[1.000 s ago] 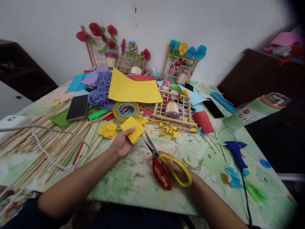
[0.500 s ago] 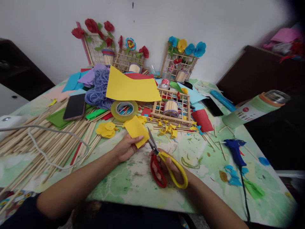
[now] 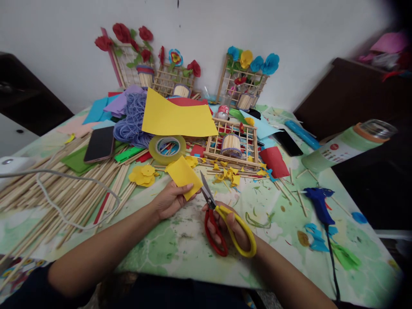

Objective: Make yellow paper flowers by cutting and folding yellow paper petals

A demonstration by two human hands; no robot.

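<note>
My left hand (image 3: 173, 200) pinches a small yellow paper piece (image 3: 184, 175) by its lower edge, thumb on top. My right hand (image 3: 229, 221) is closed round the handles of a pair of scissors (image 3: 209, 198), one handle red and the other yellow. The blades point up and away, slightly parted, close to the right edge of the paper; whether they touch it I cannot tell. A yellow paper flower (image 3: 143, 175) lies left of the held paper, and yellow scraps (image 3: 230, 175) are scattered beyond the blades.
Wooden sticks (image 3: 80, 189) and a white cable (image 3: 64, 221) spread across the left. A tape roll (image 3: 167, 150), a large yellow sheet (image 3: 178, 118) and a stick lattice (image 3: 209, 150) lie behind the hands. At right are a blue glue gun (image 3: 322, 204) and a tilted bottle (image 3: 341, 148).
The scissors have shifted very slightly right and toward me, and their blades look a little more parted. My left hand and the paper piece stay almost in place.
</note>
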